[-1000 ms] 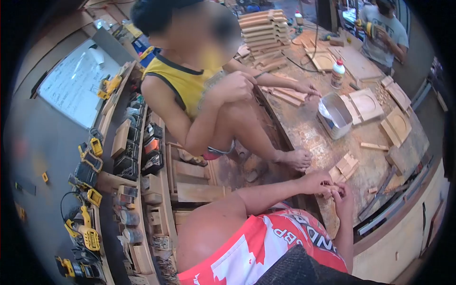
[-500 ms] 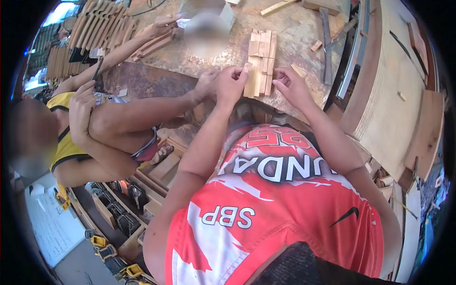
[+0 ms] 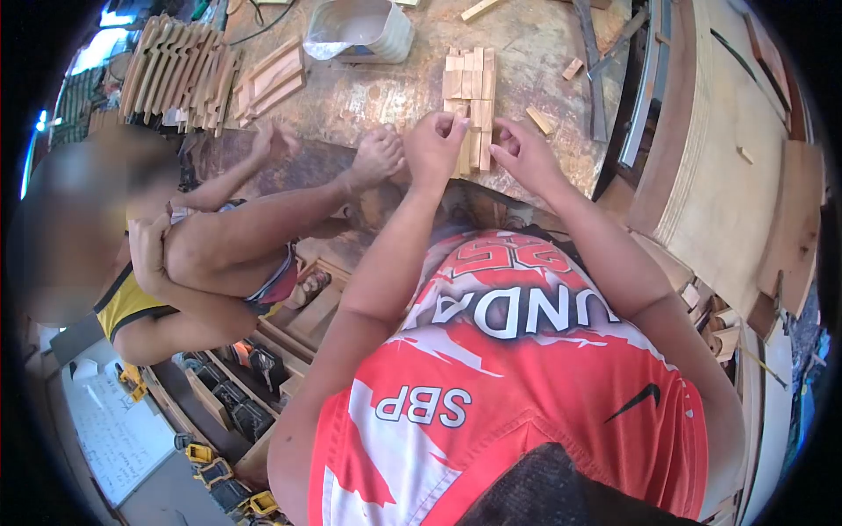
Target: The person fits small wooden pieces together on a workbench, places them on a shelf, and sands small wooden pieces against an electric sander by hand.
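Observation:
A narrow cluster of small wooden blocks (image 3: pixel 469 83) lies in rows near the front edge of the worktable. At its left side is my left hand (image 3: pixel 434 149), thumb and forefinger pinched on a wooden block at the edge of the cluster; the fingers partly hide the block. My right hand (image 3: pixel 529 158) is by the right side of the cluster, fingers curved, with a gap between thumb and forefinger. No object shows in it. A loose wooden block (image 3: pixel 539 120) lies just beyond my right hand.
A whitish plastic tub (image 3: pixel 386 39) stands farther back on the worktable (image 3: pixel 351 105). Stacked wooden strips (image 3: pixel 272 79) lie to its left. A person (image 3: pixel 210 254) crouches at my left, a foot on the table edge. Metal bars (image 3: pixel 592 79) and a plywood sheet (image 3: pixel 719 158) are at right.
The person at left has drawn an arm back from the tub and leaned away. My right hand has come closer to the blocks. My left hand stays beside them.

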The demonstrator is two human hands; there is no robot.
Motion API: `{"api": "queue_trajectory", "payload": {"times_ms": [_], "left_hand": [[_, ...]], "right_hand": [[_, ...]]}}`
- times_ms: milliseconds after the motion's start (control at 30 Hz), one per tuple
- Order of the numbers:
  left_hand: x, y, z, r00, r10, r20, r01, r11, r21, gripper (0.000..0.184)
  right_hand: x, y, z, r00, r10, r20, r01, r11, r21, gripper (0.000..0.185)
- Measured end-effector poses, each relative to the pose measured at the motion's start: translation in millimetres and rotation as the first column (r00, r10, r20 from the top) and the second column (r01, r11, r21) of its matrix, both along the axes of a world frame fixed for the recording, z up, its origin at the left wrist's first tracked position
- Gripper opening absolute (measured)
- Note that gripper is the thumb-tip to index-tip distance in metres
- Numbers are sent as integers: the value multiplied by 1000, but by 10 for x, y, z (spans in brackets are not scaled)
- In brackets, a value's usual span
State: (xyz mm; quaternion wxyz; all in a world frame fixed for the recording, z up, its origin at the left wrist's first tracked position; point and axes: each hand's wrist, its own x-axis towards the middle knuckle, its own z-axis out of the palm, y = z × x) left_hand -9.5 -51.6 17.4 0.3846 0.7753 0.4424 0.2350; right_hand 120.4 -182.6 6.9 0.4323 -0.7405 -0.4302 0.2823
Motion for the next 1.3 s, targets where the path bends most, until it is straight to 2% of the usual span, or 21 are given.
{"api": "queue_trajectory", "payload": {"times_ms": [67,200,267,300,367,567,667,800,867,900,1100,1200,1267,1300], "left_hand": [[26,-24,15,992,19,122,-15,999,-39,25],[-69,-82,175,996,-41,82,47,996,-76,32],[-146,-143,304,981,-189,36,191,980,-51,41],[-158,-139,295,981,-189,34,191,981,-46,41],[-177,-97,224,973,-228,-24,229,970,82,44],[-95,-37,78,979,-201,-29,203,967,153,40],[-76,-25,49,983,-181,-18,182,974,134,38],[-75,-29,82,977,-194,-88,206,965,160,39],[-77,0,33,977,-199,-73,208,967,151,40],[-68,-1,58,971,-222,-85,236,946,224,42],[-70,54,-17,976,-206,-76,215,965,152,44],[-101,73,-29,973,-232,-15,233,967,106,46],[-158,40,-22,974,-228,-8,227,961,156,45],[-211,35,14,975,-223,-5,219,953,212,44]], "right_hand": [[-14,-9,-11,1000,18,-22,-18,1000,12,50],[-24,-47,4,999,35,-34,-35,999,8,52],[-43,-63,-34,998,54,-19,-53,998,32,53],[-50,-75,-52,998,54,-20,-53,998,37,53],[-27,-62,-81,998,59,0,-59,996,71,55],[-49,-93,-100,993,69,-95,-62,995,79,58],[-34,-98,-172,994,68,-85,-55,988,147,58],[-7,-129,-157,991,85,-102,-73,991,111,58],[16,-123,-171,993,107,-42,-101,987,123,59],[20,-122,-162,994,101,-37,-96,988,121,59],[21,-124,-128,985,123,-124,-113,990,81,60],[44,-162,-76,984,108,-143,-92,989,113,57],[129,-195,-52,994,-99,-35,103,987,122,47],[178,-205,-150,982,-173,82,160,977,139,42]]}}
